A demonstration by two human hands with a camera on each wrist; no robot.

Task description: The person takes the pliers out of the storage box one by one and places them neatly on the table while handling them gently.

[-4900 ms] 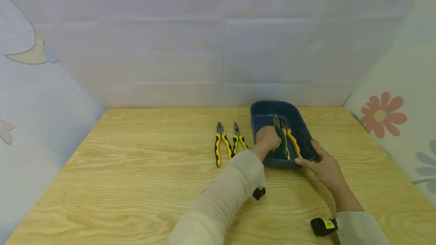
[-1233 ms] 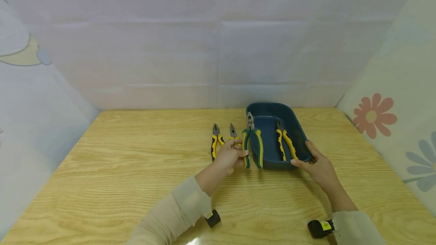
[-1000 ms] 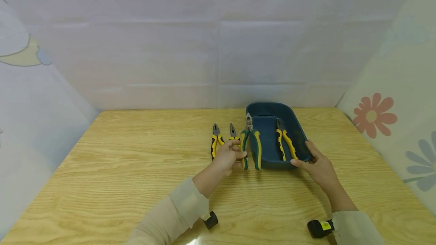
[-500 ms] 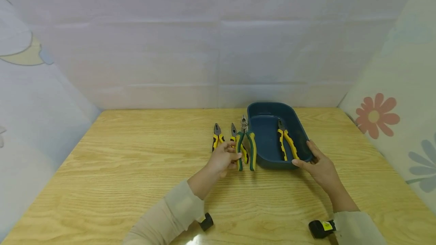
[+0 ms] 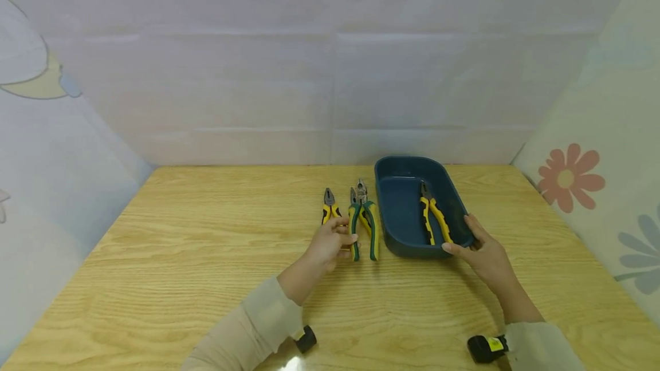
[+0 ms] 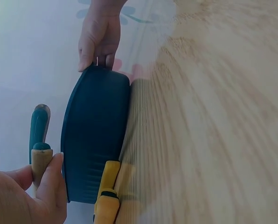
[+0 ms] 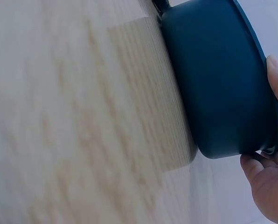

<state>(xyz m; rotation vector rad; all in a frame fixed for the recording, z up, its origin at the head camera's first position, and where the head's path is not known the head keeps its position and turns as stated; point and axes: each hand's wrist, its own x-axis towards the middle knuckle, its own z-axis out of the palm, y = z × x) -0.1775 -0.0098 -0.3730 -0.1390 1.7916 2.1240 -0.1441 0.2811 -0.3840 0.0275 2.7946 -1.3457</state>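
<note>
In the head view, my left hand (image 5: 326, 247) pinches the left handle of the green-and-yellow pliers (image 5: 373, 233), whose spread handles point toward me. These pliers hang above the table in the left wrist view, over yellow-and-black pliers (image 6: 107, 205) lying beside the bin. They partly cover those pliers in the head view. Another yellow-and-black pair (image 5: 329, 197) lies to the left, its handles partly behind my left hand. My right hand (image 5: 487, 259) grips the near right corner of the blue bin (image 5: 416, 251), thumb at the rim. One yellow-and-black pair (image 5: 440, 219) lies inside the bin.
The wooden table (image 5: 206, 245) reaches back to a pale wall covering (image 5: 258, 90). Side panels with printed flowers and a moon stand left and right. A small black device (image 5: 486, 348) is at my right wrist, another (image 5: 306, 339) at my left.
My left hand has drawn the green-and-yellow pliers out of the bin and leftward, now over the table beside it. My right hand keeps its grip on the bin corner.
</note>
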